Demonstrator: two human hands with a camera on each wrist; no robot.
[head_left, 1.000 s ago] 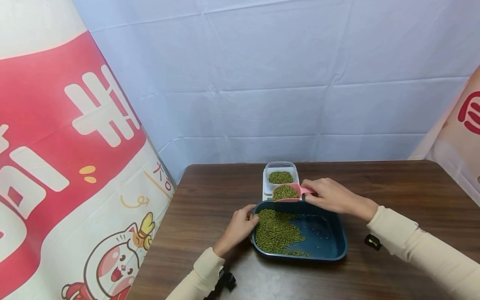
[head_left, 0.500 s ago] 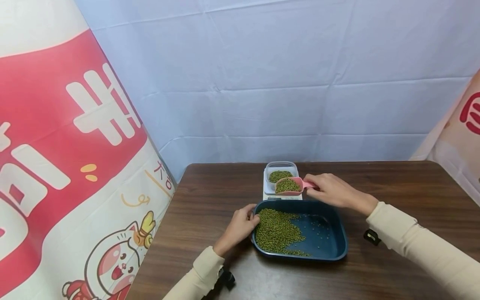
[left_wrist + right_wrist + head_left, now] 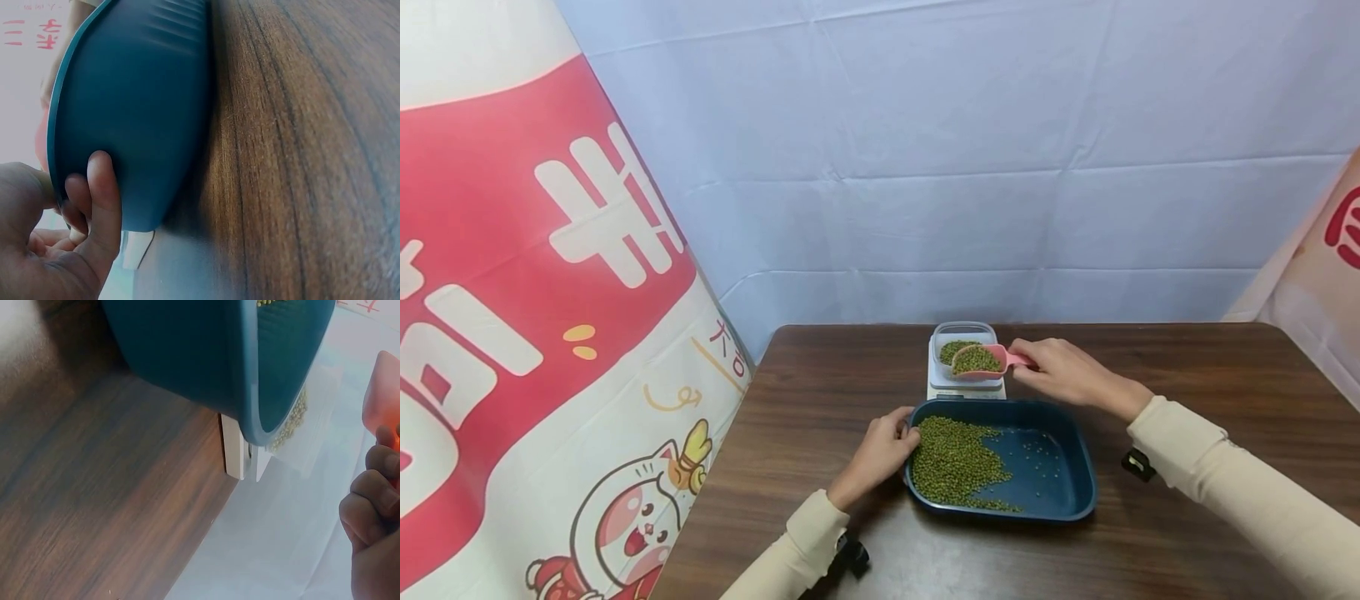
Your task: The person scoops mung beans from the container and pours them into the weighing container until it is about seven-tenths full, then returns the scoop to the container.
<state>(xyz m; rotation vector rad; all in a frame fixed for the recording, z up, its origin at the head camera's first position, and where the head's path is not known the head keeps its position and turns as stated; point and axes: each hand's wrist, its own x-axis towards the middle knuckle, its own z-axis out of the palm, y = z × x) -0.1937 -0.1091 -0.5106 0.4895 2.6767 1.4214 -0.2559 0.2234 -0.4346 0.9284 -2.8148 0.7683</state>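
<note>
My right hand (image 3: 1067,375) grips the handle of a pink scoop (image 3: 1003,358), heaped with green mung beans (image 3: 976,360). The scoop overlaps the near part of a clear plastic container (image 3: 963,325), where more mung beans lie. That container stands on a white kitchen scale (image 3: 958,392) behind a dark blue basin (image 3: 1037,482). My left hand (image 3: 877,454) pinches the basin's left rim; in the left wrist view, fingers press its outer wall (image 3: 137,112). Mung beans (image 3: 953,462) fill the basin's left part, with a few scattered to the right.
A brown wooden table (image 3: 827,367) carries everything. Behind it hangs a pale cloth (image 3: 925,208), and a red and white printed banner (image 3: 512,275) hangs along the left. The basin's far rim stands close to the scale's front edge.
My right hand has carried the loaded scoop from above the basin's far rim back to the container on the scale. My left hand has stayed on the basin rim.
</note>
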